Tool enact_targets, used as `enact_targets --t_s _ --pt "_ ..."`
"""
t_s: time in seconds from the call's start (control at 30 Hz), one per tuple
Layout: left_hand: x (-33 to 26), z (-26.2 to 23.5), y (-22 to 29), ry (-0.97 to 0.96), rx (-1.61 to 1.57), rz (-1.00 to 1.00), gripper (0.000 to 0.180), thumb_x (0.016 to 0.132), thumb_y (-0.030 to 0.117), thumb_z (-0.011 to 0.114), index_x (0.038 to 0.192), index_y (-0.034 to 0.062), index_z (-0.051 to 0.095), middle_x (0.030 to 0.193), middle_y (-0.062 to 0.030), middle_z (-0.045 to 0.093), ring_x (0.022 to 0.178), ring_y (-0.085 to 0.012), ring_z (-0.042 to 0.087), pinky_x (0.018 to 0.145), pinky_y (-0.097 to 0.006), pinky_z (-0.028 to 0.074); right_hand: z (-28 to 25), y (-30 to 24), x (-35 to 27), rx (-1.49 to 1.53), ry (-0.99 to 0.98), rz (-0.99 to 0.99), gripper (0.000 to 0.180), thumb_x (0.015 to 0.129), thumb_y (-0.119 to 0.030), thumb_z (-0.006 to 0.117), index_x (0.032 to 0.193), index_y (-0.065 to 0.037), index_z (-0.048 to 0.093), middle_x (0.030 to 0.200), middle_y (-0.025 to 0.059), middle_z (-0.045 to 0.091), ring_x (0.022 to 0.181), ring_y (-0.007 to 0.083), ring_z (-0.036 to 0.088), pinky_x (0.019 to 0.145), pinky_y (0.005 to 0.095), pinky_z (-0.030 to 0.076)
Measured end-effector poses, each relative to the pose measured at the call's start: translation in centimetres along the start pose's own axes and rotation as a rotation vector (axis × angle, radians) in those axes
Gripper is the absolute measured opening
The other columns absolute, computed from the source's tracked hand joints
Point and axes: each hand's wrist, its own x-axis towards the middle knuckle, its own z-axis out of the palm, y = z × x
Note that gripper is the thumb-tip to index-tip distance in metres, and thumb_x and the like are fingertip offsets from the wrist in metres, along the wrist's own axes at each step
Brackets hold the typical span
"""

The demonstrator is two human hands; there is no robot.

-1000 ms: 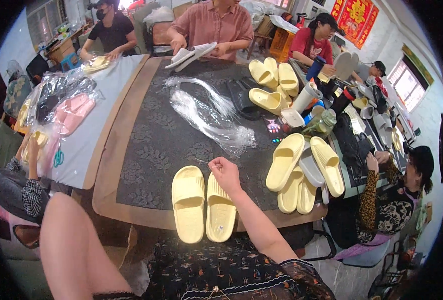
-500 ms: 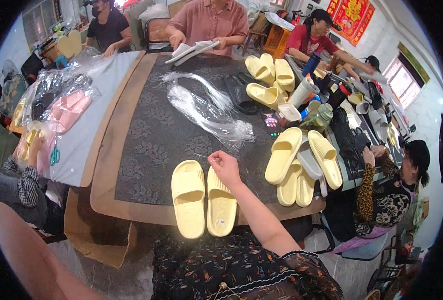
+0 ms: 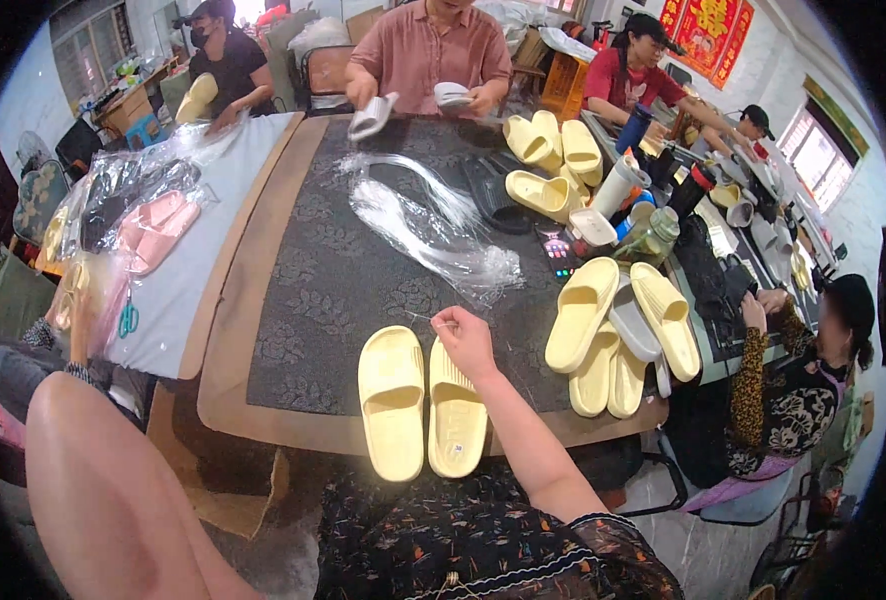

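My right hand (image 3: 466, 342) pinches a thin clear plastic strand (image 3: 419, 316), whose end sticks out to the left of my fingertips. Directly below that hand lies the right one of two pale yellow slippers (image 3: 456, 440); its toe is partly covered by my wrist. The left yellow slipper (image 3: 391, 388) lies beside it, toe pointing away, at the table's near edge. My left forearm, bent at the elbow, fills the lower left, but the hand itself is out of the picture. Beyond my right hand, a bundle of clear plastic strands (image 3: 413, 225) is spread over the dark mat.
More yellow slippers (image 3: 581, 312) are stacked with a grey one at the right, and others (image 3: 543, 192) lie farther back. Bottles (image 3: 618, 185) and a phone (image 3: 560, 250) stand or lie between. Bagged pink slippers (image 3: 158, 230) and scissors (image 3: 129, 318) lie left. Several co-workers sit around.
The whole view has shifted slightly right. My left forearm has swung up, its elbow now showing. The co-worker opposite has parted two grey slippers, one in each hand. My right hand keeps its pinch.
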Motion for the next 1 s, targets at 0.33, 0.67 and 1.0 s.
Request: enact_targets --t_s 0.33,0.67,1.0 --pt "0.1 -0.2 -2.7 0.069 0.001 0.038 0.023 0.089 0.019 0.053 0.101 0.0037 0.063 0.102 -0.0123 0.058 0.093 -0.027 0.051 0.073 -0.04 0.04 -0.1 -0.4 0.0 0.061 0.025 -0.001 0.015 0.086 -0.018 0.068 0.088 -0.003 0.066 0.071 0.0098 0.065 0.063 0.0199 0.062 0.06 0.032 0.048" --pt "-0.9 -1.8 -8.3 0.141 0.017 0.042 0.023 0.089 0.019 0.053 0.104 0.0033 0.062 0.105 -0.0128 0.057 0.096 -0.0274 0.051 0.076 -0.04 0.041 -0.2 -0.6 0.3 0.04 -0.052 0.1 0.019 0.088 -0.02 0.067 0.092 -0.002 0.066 0.075 0.0083 0.067 0.068 0.0158 0.062 0.065 0.0299 0.049" --pt "-1.0 -5.6 -15.0 0.166 -0.021 0.101 0.024 0.09 0.019 0.053 0.106 0.003 0.061 0.108 -0.0132 0.056 0.098 -0.0277 0.05 0.078 -0.04 0.041 -1.0 -1.2 0.6 0.078 -0.095 0.187 0.017 0.087 -0.021 0.067 0.092 -0.004 0.066 0.079 0.01 0.067 0.068 0.0215 0.064 0.064 0.0329 0.05"
